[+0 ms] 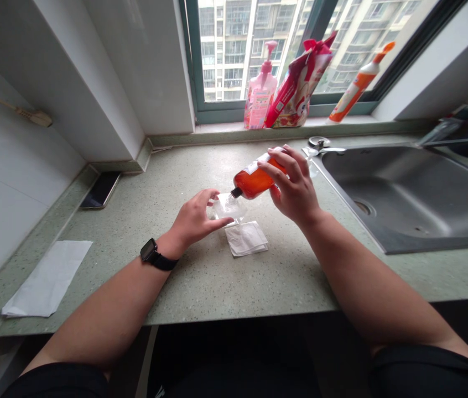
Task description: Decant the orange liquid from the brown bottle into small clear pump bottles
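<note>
My right hand (294,185) grips a bottle of orange-red liquid (254,182) with a pale label. The bottle is tilted, its dark neck pointing down and left over a small clear container (229,207). Around the left side of that container my left hand (198,217) is curled, thumb along the near side and fingers at the far side. Something clear shows between the bottle's mouth and the container; I cannot make out whether it is liquid. Just in front of the container lies a folded white tissue (246,239) on the speckled counter (201,293).
A steel sink (408,193) with a faucet (441,131) is on the right. On the windowsill stand a pink pump bottle (260,94), a red bag (298,88) and an orange-white bottle (358,85). At left lie a phone (100,190) and white paper (49,279).
</note>
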{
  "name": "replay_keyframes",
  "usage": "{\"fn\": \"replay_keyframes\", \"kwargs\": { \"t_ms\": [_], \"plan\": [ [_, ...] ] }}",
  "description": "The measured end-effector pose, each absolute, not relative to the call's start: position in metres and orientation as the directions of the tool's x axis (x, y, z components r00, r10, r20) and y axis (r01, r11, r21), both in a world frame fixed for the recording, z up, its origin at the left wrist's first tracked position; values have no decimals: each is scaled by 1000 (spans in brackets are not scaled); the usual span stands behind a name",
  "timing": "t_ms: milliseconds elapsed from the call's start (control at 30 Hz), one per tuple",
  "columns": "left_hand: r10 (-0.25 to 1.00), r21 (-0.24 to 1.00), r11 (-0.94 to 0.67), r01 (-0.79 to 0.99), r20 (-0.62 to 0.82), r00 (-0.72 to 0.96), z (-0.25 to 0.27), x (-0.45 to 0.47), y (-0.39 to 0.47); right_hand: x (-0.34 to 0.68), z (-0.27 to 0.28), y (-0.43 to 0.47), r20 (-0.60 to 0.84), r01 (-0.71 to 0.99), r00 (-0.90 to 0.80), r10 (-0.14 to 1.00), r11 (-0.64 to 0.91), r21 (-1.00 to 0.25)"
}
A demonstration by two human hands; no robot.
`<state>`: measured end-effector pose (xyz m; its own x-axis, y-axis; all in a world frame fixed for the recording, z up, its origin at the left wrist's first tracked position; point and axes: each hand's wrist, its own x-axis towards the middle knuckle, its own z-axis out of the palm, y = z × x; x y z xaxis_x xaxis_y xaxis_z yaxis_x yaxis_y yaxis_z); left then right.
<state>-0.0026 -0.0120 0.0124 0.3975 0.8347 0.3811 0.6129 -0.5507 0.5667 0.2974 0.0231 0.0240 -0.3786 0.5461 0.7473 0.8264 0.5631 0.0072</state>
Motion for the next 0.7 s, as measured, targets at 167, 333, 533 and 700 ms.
{"fn": "replay_keyframes", "kwargs": {
  "t_ms": [167,333,533,700],
  "plan": [
    [829,564,-559,608,394,396,12,-3,-12,298,27,22,742,814,-395,542,580,10],
    [833,568,-553,610,385,397,11,-3,-11,297,27,21,744,817,-394,539,576,16],
    [832,561,-554,615,382,401,11,-4,-11,295,29,19,711,844,-376,594,537,-3],
    [831,559,-556,615,382,404,12,-4,-12,296,30,19,737,826,-389,552,564,14]
  ]
}}
